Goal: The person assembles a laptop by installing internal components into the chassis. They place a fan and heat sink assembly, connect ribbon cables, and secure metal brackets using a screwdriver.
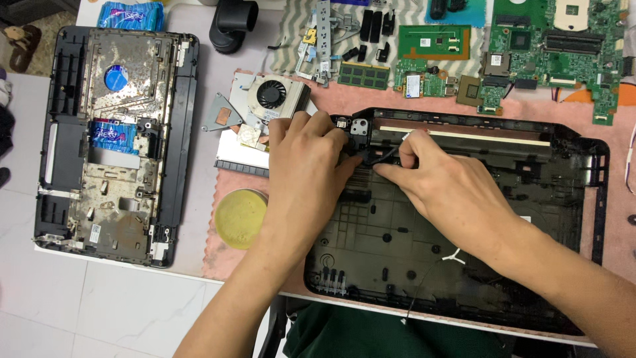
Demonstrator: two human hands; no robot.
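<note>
Nearest the camera, two bare forearms reach up from the lower edge over the black plastic laptop base shell (464, 265), which lies open side up on a pink mat (616, 225) at the near right of the white table (205, 219).

At the shell's far-left corner, the right hand (457, 192) pinches a thin black cable (384, 156) between thumb and forefinger, beside a silver hinge bracket (360, 127). The left hand (305, 166) is curled over that same corner, fingers clamped on the shell's edge; what lies under the fingertips is hidden.

Judging from the layout, the strip-down looks far along: the shell is nearly bare, with only loose thin wires and this corner cable left inside. Already out and laid along the far side are the green motherboard (563, 46), smaller green circuit boards (430, 83), a green memory stick (364, 75) and a metal cooling fan with copper heat pipe (268, 99). The grey and black palm-rest frame (119, 139) lies apart at the left.

As for packages and labels: a blue crinkled sachet (130, 14) lies at the table's far-left edge, a second blue sachet (112, 136) and a round blue sticker (119, 77) sit on the frame, and a round yellow-lidded tub (240, 217) stands beside the left wrist.
</note>
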